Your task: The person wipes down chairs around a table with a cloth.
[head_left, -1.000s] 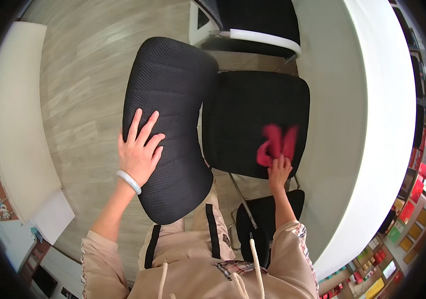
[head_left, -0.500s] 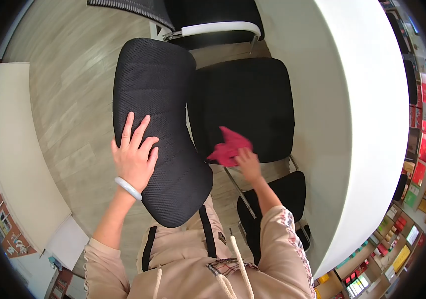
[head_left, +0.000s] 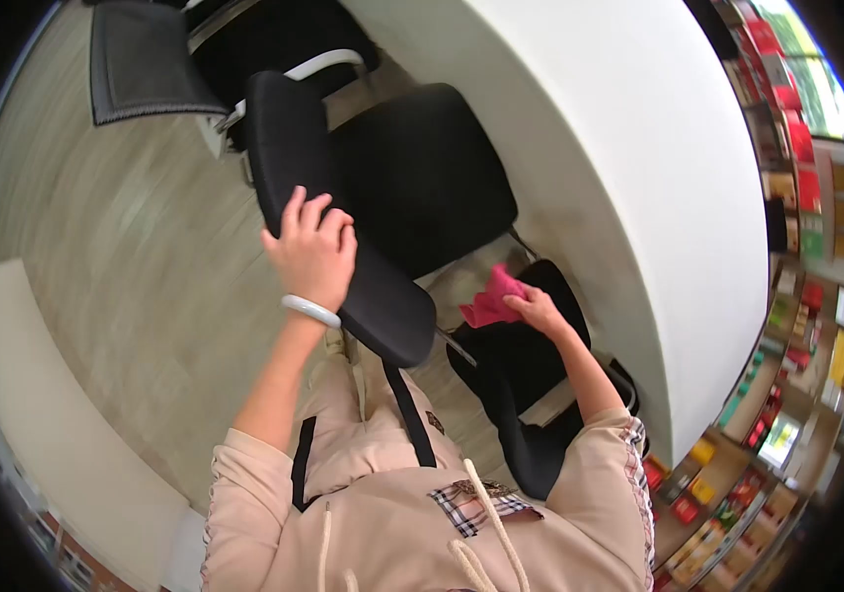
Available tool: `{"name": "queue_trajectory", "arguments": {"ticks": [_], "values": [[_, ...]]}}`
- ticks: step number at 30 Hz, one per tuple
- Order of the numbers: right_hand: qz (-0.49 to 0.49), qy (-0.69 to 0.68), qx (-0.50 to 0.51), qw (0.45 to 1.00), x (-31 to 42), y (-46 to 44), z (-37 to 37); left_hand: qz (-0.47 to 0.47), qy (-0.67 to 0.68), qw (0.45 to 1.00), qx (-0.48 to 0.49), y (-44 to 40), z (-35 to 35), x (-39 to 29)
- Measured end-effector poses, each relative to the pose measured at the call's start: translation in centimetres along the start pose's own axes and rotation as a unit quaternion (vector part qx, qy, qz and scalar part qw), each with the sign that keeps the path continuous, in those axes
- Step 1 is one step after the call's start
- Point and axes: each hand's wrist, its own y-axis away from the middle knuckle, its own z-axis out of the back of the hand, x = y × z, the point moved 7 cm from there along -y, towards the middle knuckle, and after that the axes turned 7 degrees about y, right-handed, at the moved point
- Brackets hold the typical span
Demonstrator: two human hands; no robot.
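A black chair backrest (head_left: pixel 289 133) stands in front of me, joined to a black seat (head_left: pixel 422 183) on its right. On the backrest rests my left hand (head_left: pixel 315 252), its fingers spread and a pale bracelet round the wrist. A crumpled pink cloth (head_left: pixel 489 302) is pinched in my right hand (head_left: pixel 537 310), just beyond the near corner of the seat. Below the cloth lies a second black chair (head_left: pixel 531 360), partly hidden by my right arm.
A white curved counter (head_left: pixel 580 148) runs along the right. Another chair with a grey mesh back (head_left: pixel 146 64) is at the top left. A pale table (head_left: pixel 57 395) curves along the left. Shelves with red and yellow items (head_left: pixel 728 513) show at the lower right.
The view has turned, and the backrest now shows more edge-on. My right hand has carried the cloth off the seat, towards the second chair. My left hand stays on the backrest.
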Motion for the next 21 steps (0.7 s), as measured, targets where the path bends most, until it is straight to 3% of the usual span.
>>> {"name": "queue_trajectory", "arguments": {"ticks": [5, 8, 12, 14, 16, 19, 21], "values": [[0.008, -0.202, -0.046, 0.978, -2.4, 10.0, -6.5, -0.096, -0.013, 0.994, -0.056, -0.6, 0.9, -0.1], [0.004, -0.289, -0.122, 0.949, -3.9, 15.1, -7.7, -0.252, 0.176, 0.951, 0.036, 3.2, -0.7, -6.0], [-0.182, -0.029, -0.1, 0.978, -13.1, 22.7, -9.6, -0.421, 0.376, 0.806, 0.179, 15.8, -4.1, -16.1], [-0.315, 0.129, -0.077, 0.937, -17.1, 26.6, -9.9, -0.518, 0.325, 0.762, 0.213, 23.2, -5.5, -19.3], [-0.382, 0.159, -0.12, 0.903, -16.0, 27.3, -8.7, -0.574, 0.264, 0.742, 0.224, 27.1, -7.1, -20.3], [-0.173, -0.127, -0.228, 0.95, -10.6, 19.1, -8.7, -0.608, 0.156, 0.746, 0.223, 27.6, -8.3, -20.5], [-0.03, -0.42, -0.221, 0.88, -6.3, 15.0, -8.9, -0.605, 0.113, 0.756, 0.222, 27.0, -8.6, -20.0]]}}
